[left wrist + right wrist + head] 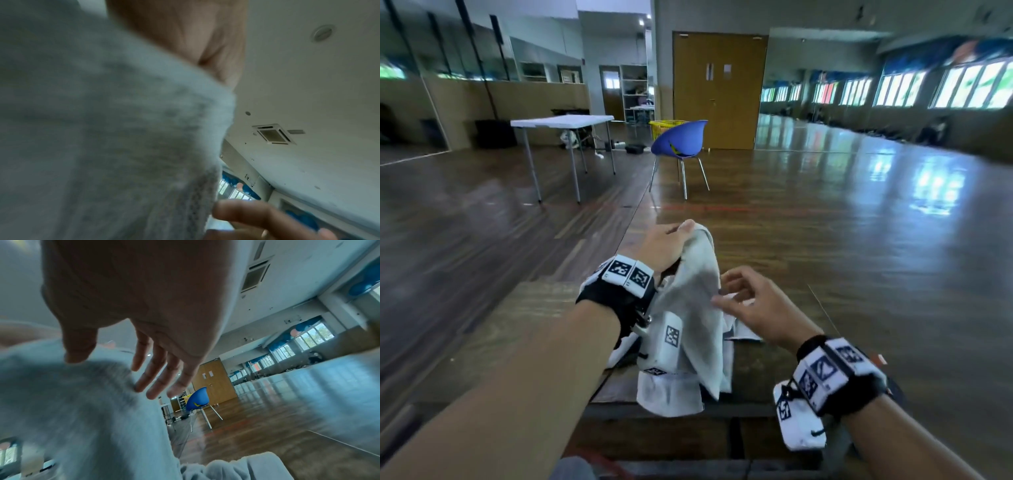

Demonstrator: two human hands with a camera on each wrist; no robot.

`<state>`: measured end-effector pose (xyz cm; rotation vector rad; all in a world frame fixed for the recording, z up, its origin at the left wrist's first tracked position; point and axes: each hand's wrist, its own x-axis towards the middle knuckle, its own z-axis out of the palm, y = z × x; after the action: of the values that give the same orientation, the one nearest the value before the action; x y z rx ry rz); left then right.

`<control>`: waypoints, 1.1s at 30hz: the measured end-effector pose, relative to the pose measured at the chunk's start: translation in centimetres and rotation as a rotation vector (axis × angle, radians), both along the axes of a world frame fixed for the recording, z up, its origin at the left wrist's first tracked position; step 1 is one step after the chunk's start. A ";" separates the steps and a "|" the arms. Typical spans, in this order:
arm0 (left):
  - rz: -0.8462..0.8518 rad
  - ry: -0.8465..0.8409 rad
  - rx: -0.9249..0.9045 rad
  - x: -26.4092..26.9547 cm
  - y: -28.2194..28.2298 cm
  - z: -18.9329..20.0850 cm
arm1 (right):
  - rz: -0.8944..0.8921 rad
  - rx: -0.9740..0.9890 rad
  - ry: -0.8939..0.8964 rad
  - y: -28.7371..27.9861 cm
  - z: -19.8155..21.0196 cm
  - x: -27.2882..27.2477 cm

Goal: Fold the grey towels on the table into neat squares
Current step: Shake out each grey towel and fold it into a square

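Grey towel hangs in the lower middle of the head view, lifted off the wooden table by the left hand, whose thumb and curled fingers grasp its top edge. The cloth drapes down from that grip in loose folds, its lower end bunched on the table near the front edge. In the left wrist view the towel fills the left side of the frame, blurred, with the palm above it.

The right hand sits just right of the hanging cloth, fingers released and spread. In the right wrist view its fingertips touch the towel's edge without closing on it; the thumb hovers over the fabric. More grey cloth lies bunched at the bottom of that view.

Beyond the table, in the upper middle of the head view, stand a blue chair, a white folding table to its left, and a brown double door behind.
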<state>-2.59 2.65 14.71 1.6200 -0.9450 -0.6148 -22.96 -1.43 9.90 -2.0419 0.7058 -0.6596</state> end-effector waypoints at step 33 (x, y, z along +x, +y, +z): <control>-0.345 -0.519 -0.102 -7.2 1.5 0.5 | -0.180 -0.340 0.028 -0.9 2.6 -3.4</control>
<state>-9.79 4.14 15.22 1.5646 -1.6340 -0.3665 -26.34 -2.32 12.51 -2.3176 0.8465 -0.9075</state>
